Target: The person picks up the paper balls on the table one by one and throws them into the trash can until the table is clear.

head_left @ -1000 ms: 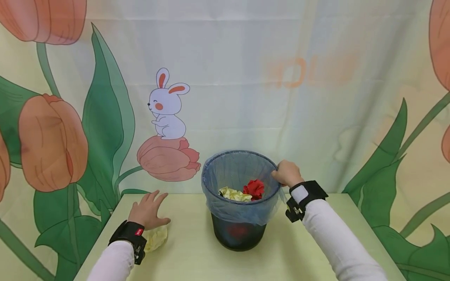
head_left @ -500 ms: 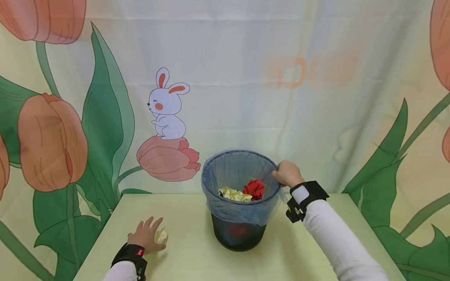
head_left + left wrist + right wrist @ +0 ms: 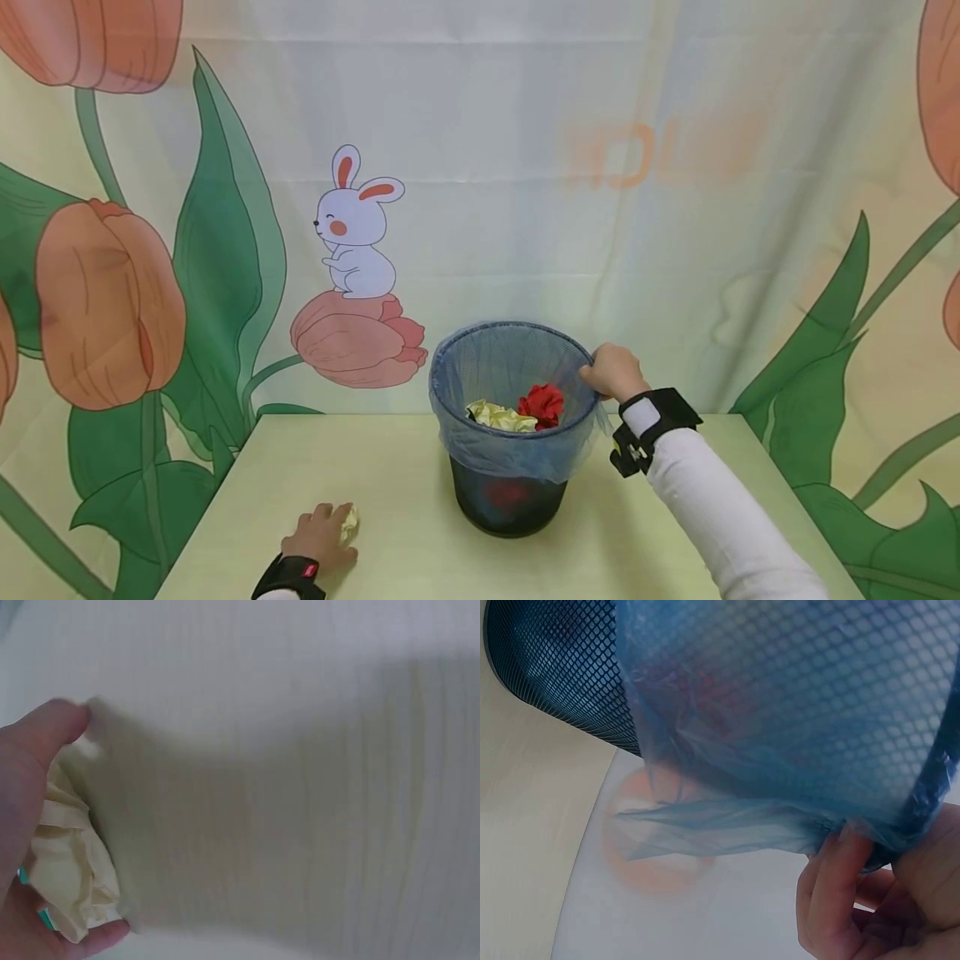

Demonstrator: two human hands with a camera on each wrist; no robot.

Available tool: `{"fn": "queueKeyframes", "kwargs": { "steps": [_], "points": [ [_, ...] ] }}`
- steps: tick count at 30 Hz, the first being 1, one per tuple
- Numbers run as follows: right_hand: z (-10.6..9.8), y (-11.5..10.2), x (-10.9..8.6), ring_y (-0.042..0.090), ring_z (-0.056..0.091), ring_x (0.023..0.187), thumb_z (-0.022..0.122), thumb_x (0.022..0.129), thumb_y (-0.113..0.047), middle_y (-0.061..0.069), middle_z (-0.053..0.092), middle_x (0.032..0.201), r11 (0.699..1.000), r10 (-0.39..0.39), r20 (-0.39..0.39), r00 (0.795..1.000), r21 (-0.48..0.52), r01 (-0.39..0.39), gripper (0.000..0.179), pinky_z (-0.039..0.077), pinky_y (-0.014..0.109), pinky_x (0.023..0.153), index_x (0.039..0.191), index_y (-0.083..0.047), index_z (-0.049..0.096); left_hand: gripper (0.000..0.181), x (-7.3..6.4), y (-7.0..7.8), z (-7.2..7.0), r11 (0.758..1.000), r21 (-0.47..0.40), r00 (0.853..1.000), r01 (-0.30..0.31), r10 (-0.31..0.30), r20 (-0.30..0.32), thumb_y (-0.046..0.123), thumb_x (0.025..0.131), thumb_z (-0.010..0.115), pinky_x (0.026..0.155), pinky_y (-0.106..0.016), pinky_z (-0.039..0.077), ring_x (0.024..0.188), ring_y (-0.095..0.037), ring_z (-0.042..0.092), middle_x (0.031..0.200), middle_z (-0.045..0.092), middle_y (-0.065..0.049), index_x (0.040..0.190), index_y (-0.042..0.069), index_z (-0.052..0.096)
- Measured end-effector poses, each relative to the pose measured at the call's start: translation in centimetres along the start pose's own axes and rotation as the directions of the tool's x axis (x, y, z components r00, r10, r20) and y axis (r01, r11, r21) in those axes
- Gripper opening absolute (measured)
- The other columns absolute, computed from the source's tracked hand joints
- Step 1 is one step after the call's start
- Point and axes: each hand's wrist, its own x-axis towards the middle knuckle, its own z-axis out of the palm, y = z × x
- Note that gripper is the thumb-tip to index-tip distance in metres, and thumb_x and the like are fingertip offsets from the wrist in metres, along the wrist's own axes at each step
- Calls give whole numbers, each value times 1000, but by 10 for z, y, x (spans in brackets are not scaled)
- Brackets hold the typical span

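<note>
My left hand (image 3: 318, 537) is low over the table, its fingers bent round a crumpled pale yellow paper ball (image 3: 349, 527). In the left wrist view the paper ball (image 3: 71, 862) lies between the thumb (image 3: 56, 724) and a finger (image 3: 105, 937), both tips right at the tabletop. The palm hides part of it. My right hand (image 3: 617, 371) grips the rim of a dark mesh waste bin (image 3: 510, 508) lined with a blue plastic bag (image 3: 487, 450). The right wrist view shows its fingers (image 3: 840, 877) pinching the bag (image 3: 727, 825) at the rim.
Inside the bin lie a crumpled yellow paper (image 3: 501, 415) and a crumpled red paper (image 3: 542, 404). A pale table (image 3: 405, 492) carries the bin near its far edge. Right behind hangs a printed curtain (image 3: 510, 167) with tulips and a rabbit.
My left hand has come back toward me and down, and its fingers have drawn in round the yellow paper ball. The right hand and the bin have stayed in place.
</note>
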Motion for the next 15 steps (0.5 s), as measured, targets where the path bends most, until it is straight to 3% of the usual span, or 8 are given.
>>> {"fn": "queueKeyframes", "kwargs": {
  "steps": [5, 15],
  "points": [
    [-1, 0, 0, 13, 52, 42, 50, 80, -8, -1, 40, 43, 1000, 2, 10, 1000, 2, -2, 38, 34, 21, 41, 48, -15, 30, 48, -2, -3, 0, 998, 54, 999, 11, -8, -40, 25, 69, 76, 62, -52, 49, 87, -33, 52, 99, 51, -13, 111, 12, 58],
    [-1, -1, -1, 13, 51, 41, 50, 80, -8, -1, 40, 43, 1000, -6, 8, 1000, -3, 7, 38, 32, 20, 40, 48, -15, 30, 42, -3, -8, -6, 997, 71, 1000, -14, 14, -4, 20, 69, 76, 56, -45, 48, 72, -28, 53, 86, 51, -12, 105, 7, 58]
  ]
}}
